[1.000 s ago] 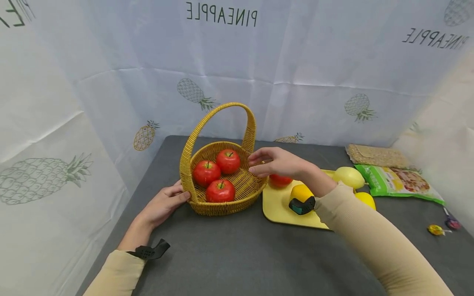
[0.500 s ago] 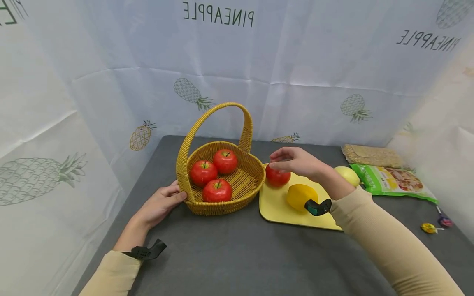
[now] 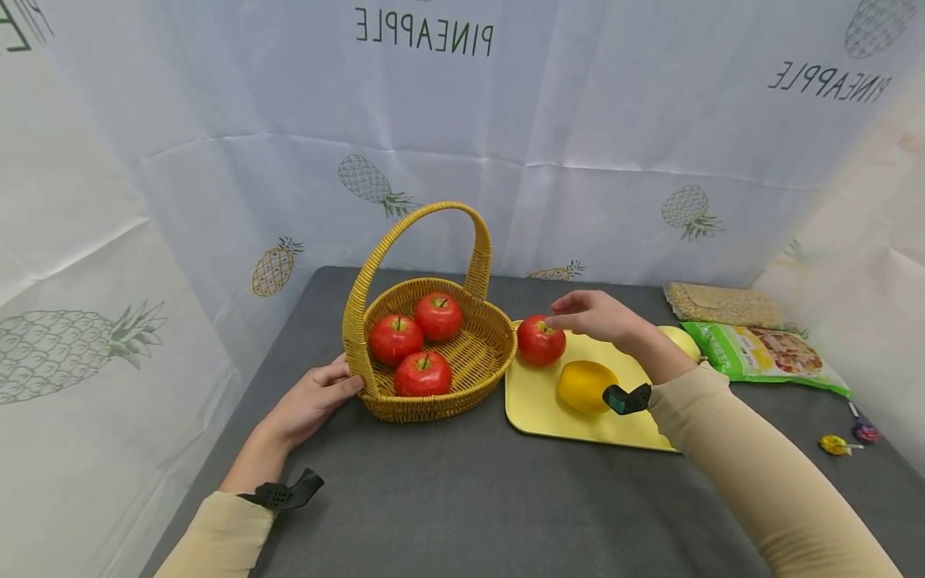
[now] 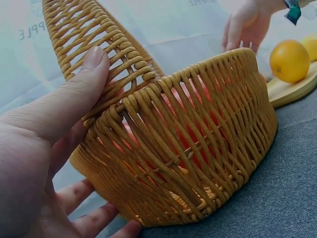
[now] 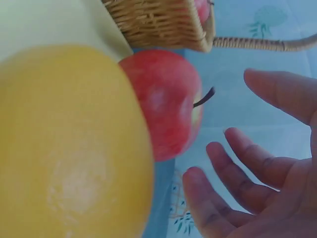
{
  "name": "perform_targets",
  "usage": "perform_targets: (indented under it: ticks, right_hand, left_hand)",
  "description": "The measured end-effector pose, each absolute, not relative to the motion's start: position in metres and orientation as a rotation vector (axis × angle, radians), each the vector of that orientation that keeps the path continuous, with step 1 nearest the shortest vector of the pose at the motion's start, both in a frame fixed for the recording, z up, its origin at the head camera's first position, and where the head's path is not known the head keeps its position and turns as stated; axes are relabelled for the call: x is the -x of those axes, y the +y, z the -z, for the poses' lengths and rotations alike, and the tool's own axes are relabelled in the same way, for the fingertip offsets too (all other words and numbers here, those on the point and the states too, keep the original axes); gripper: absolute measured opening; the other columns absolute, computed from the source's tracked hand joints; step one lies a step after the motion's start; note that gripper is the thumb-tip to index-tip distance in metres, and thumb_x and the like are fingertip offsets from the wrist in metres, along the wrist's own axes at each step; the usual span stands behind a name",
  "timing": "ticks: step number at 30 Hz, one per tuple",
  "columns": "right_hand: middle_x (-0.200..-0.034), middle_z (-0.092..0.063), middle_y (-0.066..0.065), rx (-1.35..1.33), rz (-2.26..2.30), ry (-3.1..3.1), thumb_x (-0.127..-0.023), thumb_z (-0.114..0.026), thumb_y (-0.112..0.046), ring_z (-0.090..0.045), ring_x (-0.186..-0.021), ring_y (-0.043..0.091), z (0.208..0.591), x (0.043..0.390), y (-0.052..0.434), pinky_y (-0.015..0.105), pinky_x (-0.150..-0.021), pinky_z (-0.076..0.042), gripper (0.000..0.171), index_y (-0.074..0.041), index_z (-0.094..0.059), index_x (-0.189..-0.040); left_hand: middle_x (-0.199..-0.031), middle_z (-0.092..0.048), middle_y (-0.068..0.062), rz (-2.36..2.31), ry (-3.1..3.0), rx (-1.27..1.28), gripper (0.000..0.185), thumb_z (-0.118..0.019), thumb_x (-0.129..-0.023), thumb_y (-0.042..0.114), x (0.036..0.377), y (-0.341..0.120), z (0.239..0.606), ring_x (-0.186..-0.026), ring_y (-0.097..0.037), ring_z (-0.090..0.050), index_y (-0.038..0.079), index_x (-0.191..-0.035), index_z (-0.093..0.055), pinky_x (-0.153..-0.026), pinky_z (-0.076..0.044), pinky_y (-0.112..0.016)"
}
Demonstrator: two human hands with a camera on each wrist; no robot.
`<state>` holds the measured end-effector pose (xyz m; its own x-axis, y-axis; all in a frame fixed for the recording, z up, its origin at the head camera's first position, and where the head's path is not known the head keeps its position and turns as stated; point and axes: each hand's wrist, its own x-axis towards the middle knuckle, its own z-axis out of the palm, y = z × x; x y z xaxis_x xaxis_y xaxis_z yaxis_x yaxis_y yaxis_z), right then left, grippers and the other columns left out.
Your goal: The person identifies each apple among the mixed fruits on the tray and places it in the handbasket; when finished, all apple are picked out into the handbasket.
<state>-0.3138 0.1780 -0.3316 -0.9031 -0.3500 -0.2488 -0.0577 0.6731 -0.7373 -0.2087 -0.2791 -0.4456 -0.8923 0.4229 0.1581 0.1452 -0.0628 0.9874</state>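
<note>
A woven yellow basket (image 3: 433, 401) with a tall handle holds three red apples (image 3: 422, 373). My left hand (image 3: 318, 393) rests against its left wall, thumb (image 4: 94, 59) laid on the handle's base and fingers low along the weave (image 4: 198, 148). Another red apple (image 3: 540, 340) sits on a yellow tray (image 3: 538, 417) right of the basket. My right hand (image 3: 588, 317) hovers just above that apple (image 5: 166, 99). This hand's fingers (image 5: 237, 153) are spread and hold nothing. A round yellow fruit (image 3: 585, 385) lies on the tray beside my wrist.
A pale yellow fruit (image 3: 686, 341) sits behind my right forearm. Two snack bags (image 3: 766, 349) lie at the back right and wrapped sweets (image 3: 831, 444) at the right edge. White pineapple-print sheets wall in the grey table (image 3: 462, 498).
My right hand has moved from above the basket's right rim to the right and down, over the apple on the tray. My left hand has stayed on the basket.
</note>
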Motion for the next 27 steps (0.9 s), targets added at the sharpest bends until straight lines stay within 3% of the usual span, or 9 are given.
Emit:
perform_targets:
  ticks: [11, 22, 27]
  right_hand:
    - [-0.153, -0.041, 0.021, 0.3, 1.022, 2.412, -0.093, -0.076, -0.041, -0.046, -0.134, 0.039, 0.342, 0.323, 0.17, 0.053, -0.11, -0.04, 0.078, 0.001, -0.041, -0.149]
    - [-0.154, -0.038, 0.021, 0.228, 1.022, 2.353, -0.089, -0.079, -0.041, -0.046, -0.134, 0.039, 0.347, 0.329, 0.159, 0.054, -0.104, -0.047, 0.089, 0.0, -0.033, -0.154]
    - [-0.151, -0.039, 0.022, 0.185, 1.008, 2.325, -0.087, -0.082, -0.04, -0.048, -0.13, 0.038, 0.349, 0.33, 0.154, 0.052, -0.101, -0.049, 0.093, -0.001, -0.031, -0.154]
  left_hand:
    - [-0.165, -0.016, -0.024, -2.062, 2.005, -0.613, 0.025, -0.057, -0.106, 0.009, 0.208, -0.281, 0.445, -0.152, -0.042, 0.0, -0.007, -0.123, -0.068, -0.104, -0.041, -0.02]
    - [-0.166, -0.013, -0.024, -2.068, 2.001, -0.605, 0.027, -0.057, -0.106, 0.008, 0.209, -0.28, 0.446, -0.153, -0.042, 0.002, -0.01, -0.123, -0.067, -0.104, -0.04, -0.019]
    - [-0.167, -0.013, -0.023, -2.07, 1.989, -0.608, 0.024, -0.057, -0.106, 0.008, 0.209, -0.279, 0.445, -0.153, -0.041, 0.001, -0.006, -0.122, -0.069, -0.105, -0.04, -0.02]
